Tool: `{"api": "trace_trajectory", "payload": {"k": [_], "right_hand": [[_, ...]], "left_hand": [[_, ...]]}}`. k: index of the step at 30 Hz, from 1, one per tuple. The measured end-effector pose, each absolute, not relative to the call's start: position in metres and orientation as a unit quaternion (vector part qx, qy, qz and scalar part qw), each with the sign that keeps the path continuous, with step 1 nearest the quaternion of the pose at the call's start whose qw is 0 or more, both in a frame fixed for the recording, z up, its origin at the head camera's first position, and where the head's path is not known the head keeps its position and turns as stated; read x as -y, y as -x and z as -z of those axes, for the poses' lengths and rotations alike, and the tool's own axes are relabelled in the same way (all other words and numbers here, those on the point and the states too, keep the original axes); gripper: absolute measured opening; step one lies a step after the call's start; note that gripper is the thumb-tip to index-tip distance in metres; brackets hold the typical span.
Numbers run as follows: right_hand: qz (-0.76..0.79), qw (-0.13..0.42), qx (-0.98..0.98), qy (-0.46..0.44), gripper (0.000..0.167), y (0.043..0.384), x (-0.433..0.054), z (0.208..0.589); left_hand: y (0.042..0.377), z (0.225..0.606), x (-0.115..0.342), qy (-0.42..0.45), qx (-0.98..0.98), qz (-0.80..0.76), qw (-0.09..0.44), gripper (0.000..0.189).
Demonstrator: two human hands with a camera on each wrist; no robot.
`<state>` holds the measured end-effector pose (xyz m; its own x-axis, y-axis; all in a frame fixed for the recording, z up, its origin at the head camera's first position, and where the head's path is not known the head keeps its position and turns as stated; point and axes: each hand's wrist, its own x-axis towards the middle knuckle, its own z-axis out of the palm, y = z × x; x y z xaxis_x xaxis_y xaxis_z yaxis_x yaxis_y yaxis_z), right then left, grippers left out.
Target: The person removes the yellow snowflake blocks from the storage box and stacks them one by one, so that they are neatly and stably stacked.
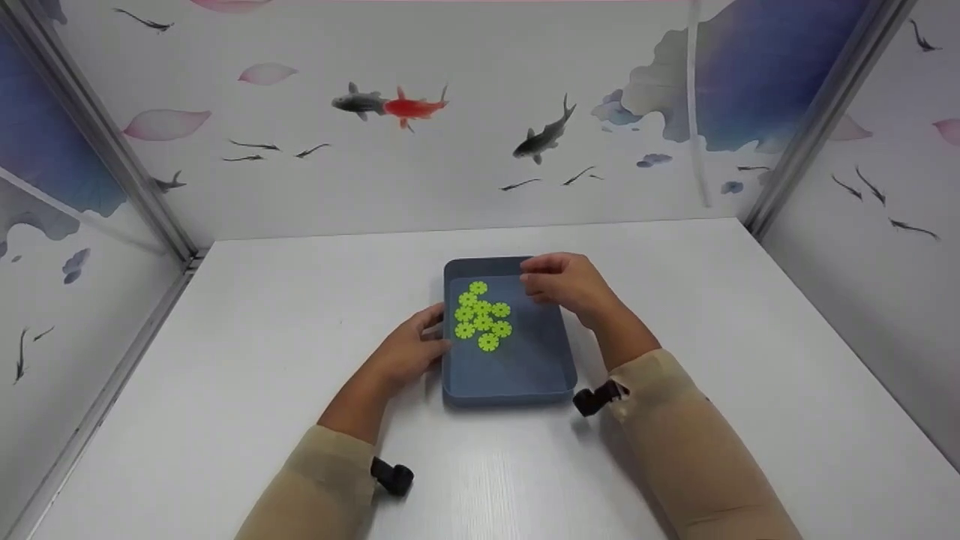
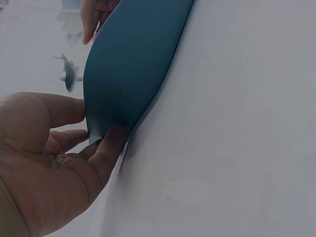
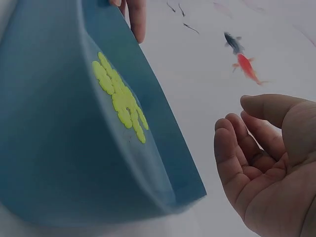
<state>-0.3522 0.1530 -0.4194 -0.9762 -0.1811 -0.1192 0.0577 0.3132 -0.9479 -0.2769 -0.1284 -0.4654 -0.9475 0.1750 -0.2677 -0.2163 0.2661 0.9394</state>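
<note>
A blue-grey rectangular tray (image 1: pixel 536 367) with low walls lies on the white table. Several bright yellow-green flower-shaped discs (image 1: pixel 482 322) lie bunched in its left half. My left hand (image 1: pixel 409 349) holds the tray's left wall. In the left wrist view, the left hand (image 2: pixel 54 153) has one digit against the wall's outside, and another meets the rim. Over the tray's far right corner is my right hand (image 1: pixel 566 285), its fingers loosely curled. The right wrist view shows nothing in the right hand (image 3: pixel 271 153), with the discs (image 3: pixel 118 96) inside the tray beyond.
The white table (image 1: pixel 300 300) extends around the tray on all sides. Behind it stands a white panel (image 1: pixel 465 187) printed with fish and petals, with metal posts at both corners. A black wrist mount (image 1: pixel 394 478) juts from each sleeve.
</note>
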Motion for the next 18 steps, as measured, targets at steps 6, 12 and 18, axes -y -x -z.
{"api": "trace_trajectory", "payload": {"k": [6, 12, 18], "right_hand": [[0.538, 0.137, -0.829, 0.070, 0.041, 0.363, -0.138, 0.415], [0.522, 0.161, -0.833, 0.090, 0.044, 0.374, -0.128, 0.415], [0.499, 0.177, -0.844, 0.092, 0.043, 0.382, -0.121, 0.420]], "left_hand": [[0.277, 0.467, 0.130, 0.009, -0.776, -0.609, 0.163, 0.071], [0.277, 0.467, 0.129, 0.010, -0.779, -0.607, 0.158, 0.070], [0.277, 0.465, 0.128, 0.015, -0.785, -0.599, 0.159, 0.070]]}}
